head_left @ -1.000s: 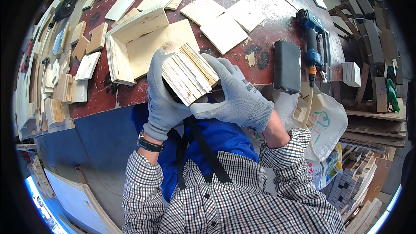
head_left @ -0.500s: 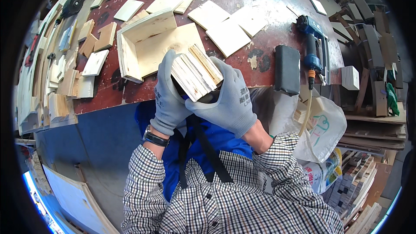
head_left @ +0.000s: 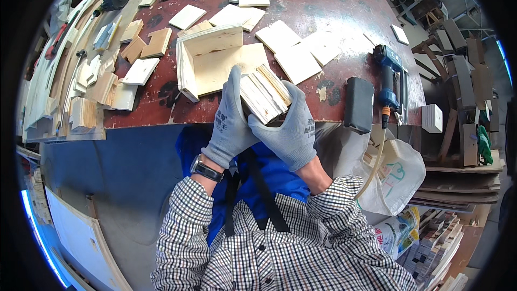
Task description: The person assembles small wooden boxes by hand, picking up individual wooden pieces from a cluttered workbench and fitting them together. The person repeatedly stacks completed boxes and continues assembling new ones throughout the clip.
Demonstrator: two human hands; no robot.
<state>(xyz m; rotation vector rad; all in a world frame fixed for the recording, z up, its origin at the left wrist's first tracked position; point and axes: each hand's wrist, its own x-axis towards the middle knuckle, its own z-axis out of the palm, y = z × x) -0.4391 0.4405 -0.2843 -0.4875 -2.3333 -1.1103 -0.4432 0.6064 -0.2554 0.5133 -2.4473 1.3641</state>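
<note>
Both my hands wear grey knitted gloves and grip a stack of small wooden boards (head_left: 264, 97) just in front of the table's near edge. Its layered edges face up. My left hand (head_left: 230, 124) closes round the left side, while my right hand (head_left: 288, 136) holds the right side with its thumb across the near end. The undersides of the boards are hidden by the gloves. Right behind the stack, an open-sided wooden box (head_left: 211, 70) with thick plywood walls rests on the table.
Thin light boards (head_left: 297, 60) lie scattered over the dark red table (head_left: 334, 113). At the right are a black block (head_left: 358, 105) and a blue air nailer (head_left: 389, 81) with a hose (head_left: 380, 156). Wood offcuts (head_left: 83, 113) crowd the left. A white sack (head_left: 396, 178) hangs below the right edge.
The view has shifted, so the box and nearby boards appear farther right and slightly lower. My hands keep their grip on the stack, with little change in its tilt.
</note>
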